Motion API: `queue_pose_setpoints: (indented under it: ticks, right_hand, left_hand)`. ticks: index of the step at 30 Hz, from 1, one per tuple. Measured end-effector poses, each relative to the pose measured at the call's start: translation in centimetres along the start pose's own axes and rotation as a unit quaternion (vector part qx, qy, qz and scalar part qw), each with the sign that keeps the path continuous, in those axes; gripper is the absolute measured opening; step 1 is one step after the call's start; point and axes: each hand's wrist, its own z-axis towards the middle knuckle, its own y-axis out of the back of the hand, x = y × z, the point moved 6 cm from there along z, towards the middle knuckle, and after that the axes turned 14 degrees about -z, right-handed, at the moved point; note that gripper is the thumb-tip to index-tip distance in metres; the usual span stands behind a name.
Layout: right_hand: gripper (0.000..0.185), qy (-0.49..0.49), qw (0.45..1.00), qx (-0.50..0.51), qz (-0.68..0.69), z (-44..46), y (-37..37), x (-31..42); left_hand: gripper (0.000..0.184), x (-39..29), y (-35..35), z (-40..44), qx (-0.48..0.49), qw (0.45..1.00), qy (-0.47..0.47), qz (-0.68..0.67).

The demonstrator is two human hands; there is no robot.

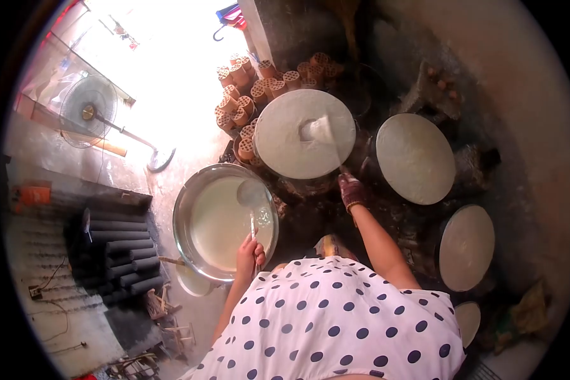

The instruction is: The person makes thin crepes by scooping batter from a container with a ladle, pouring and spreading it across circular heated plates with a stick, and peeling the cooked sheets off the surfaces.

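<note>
My left hand (pixel 250 254) is closed round the handle of a ladle (pixel 251 194), whose bowl is over the pale batter-like liquid (pixel 218 221) in a wide metal basin (pixel 179 235). A dark red glove covers my right hand (pixel 353 192), closed on the thin handle of a flat-bladed spreader (pixel 322 130). That blade lies on a round white steaming surface (pixel 278 136), beside a small hollow-looking patch near its middle. Fingers of the gloved hand are partly hidden.
More round pale covers or surfaces (pixel 415 158) (pixel 467 248) stand to the right. Perforated clay-coloured cylinders (pixel 239 75) are piled behind the round surface. A standing fan (pixel 88 113) is at far left, above stacked black cylinders (pixel 123 253). A pale bucket (pixel 195 282) sits by the basin.
</note>
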Motion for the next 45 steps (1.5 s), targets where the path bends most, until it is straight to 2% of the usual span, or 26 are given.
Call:
queue_pose_setpoints:
  ticks: [1,4,5,6,10,12,14,17,20,22,24,25,28,31,32,33,34,35,36,37,39,40,42,43,44,45]
  right_hand:
    - [0.039,-0.002,1.0,0.002,-0.002,-0.1,0.1,-0.2]
    - [0.035,0.033,0.969,-0.024,0.244,1.9,2.1,1.1]
    - [0.031,0.008,0.966,-0.109,0.234,2.7,1.1,-0.2]
    - [0.031,0.011,0.966,-0.109,0.233,2.6,0.8,0.0]
    - [0.03,-0.086,0.929,0.186,0.307,1.0,-2.9,0.0]
    - [0.033,0.099,0.969,0.036,0.225,3.2,-0.9,0.6]
    - [0.033,0.033,0.98,0.048,0.19,3.2,2.6,2.4]
    - [0.034,0.036,0.932,0.123,0.339,3.6,1.3,2.3]
    - [0.036,0.168,0.976,0.135,-0.013,0.2,3.2,1.5]
    - [0.034,0.192,0.974,0.086,0.081,0.8,-1.5,-4.0]
    - [0.029,0.186,0.971,-0.038,-0.143,-2.8,6.3,-0.8]
    - [0.032,0.107,0.992,-0.064,0.004,-2.9,4.8,-1.8]
    - [0.032,0.105,0.99,-0.057,-0.079,-5.0,-0.8,0.7]
    - [0.033,0.18,0.98,-0.068,0.057,-4.7,-2.7,4.0]
    - [0.031,0.029,0.961,0.138,0.239,-3.7,-2.9,3.7]
    - [0.031,-0.044,0.91,0.241,0.334,-4.0,-2.9,3.3]
    - [0.03,-0.136,0.843,0.325,0.406,-4.7,-2.6,2.7]
    - [0.03,0.047,0.947,0.131,0.29,-2.4,1.4,2.1]
    - [0.029,0.224,0.961,-0.075,0.146,-2.2,4.6,2.6]
    - [0.029,0.222,0.961,-0.069,0.148,-2.6,4.5,2.0]
    - [0.03,0.047,0.951,0.17,0.254,-2.0,1.6,0.4]
    - [0.03,0.051,0.95,0.171,0.256,-1.7,1.7,0.8]
    - [0.031,0.321,0.942,0.094,0.022,-3.6,2.5,3.8]
    - [0.032,0.324,0.939,0.06,-0.098,-2.8,2.8,4.0]
    - [0.032,0.327,0.939,0.058,-0.095,-2.5,2.0,3.6]
    - [0.033,0.237,0.964,0.082,-0.086,-2.0,0.6,1.9]
  left_hand:
    - [0.038,0.4,0.2,0.2,-0.009,1.0,0.017,-0.018]
    - [0.039,0.4,0.1,0.0,-0.014,0.999,0.039,-0.03]
    - [0.039,0.2,-0.3,-0.3,-0.007,0.999,0.03,-0.02]
    - [0.039,0.0,-0.8,-0.5,0.001,1.0,0.022,-0.009]
    - [0.039,0.1,-0.4,0.1,0.002,1.0,0.01,0.021]
    - [0.039,0.7,0.3,1.1,-0.003,0.999,0.037,-0.012]
    - [0.037,0.6,0.2,2.6,-0.008,0.999,0.04,-0.007]
    - [0.031,0.0,-0.3,6.7,0.033,0.993,0.053,0.099]
    - [0.021,-1.7,-3.6,11.2,0.061,0.987,0.025,0.148]
    - [0.015,-2.5,-5.5,14.3,0.086,0.979,-0.017,0.184]
    - [0.011,-3.5,-9.1,14.9,0.063,0.982,-0.049,0.174]
    - [0.011,-3.1,-9.9,15.8,0.058,0.982,-0.047,0.171]
    - [0.009,-1.7,-12.1,17.6,0.028,0.988,-0.058,0.139]
    - [0.011,-0.1,-12.8,18.6,-0.051,0.987,-0.062,0.137]
    - [0.011,-0.3,-11.7,18.1,-0.053,0.987,-0.055,0.139]
    - [0.014,-0.4,-11.7,17.3,0.115,0.988,0.062,-0.084]
    - [0.019,-1.7,-13.0,16.0,0.27,0.899,0.171,-0.301]
    - [0.024,-3.2,-12.5,13.5,0.221,0.944,0.106,-0.223]
    - [0.03,-4.6,-12.3,10.1,0.168,0.975,0.037,-0.142]
    - [0.03,-4.7,-12.2,8.5,0.161,0.976,0.038,-0.141]
    - [0.035,-5.7,-11.8,7.2,0.099,0.994,-0.034,-0.04]
    - [0.035,-6.3,-12.2,7.1,0.098,0.994,-0.039,-0.039]
    - [0.034,-6.0,-11.7,6.3,0.057,0.994,0.031,-0.082]
    - [0.034,-5.5,-10.7,6.4,0.055,0.99,0.062,-0.116]
    - [0.034,-5.1,-10.2,5.9,0.054,0.99,0.058,-0.115]
    - [0.033,-4.6,-9.4,5.2,0.021,0.996,0.055,-0.074]
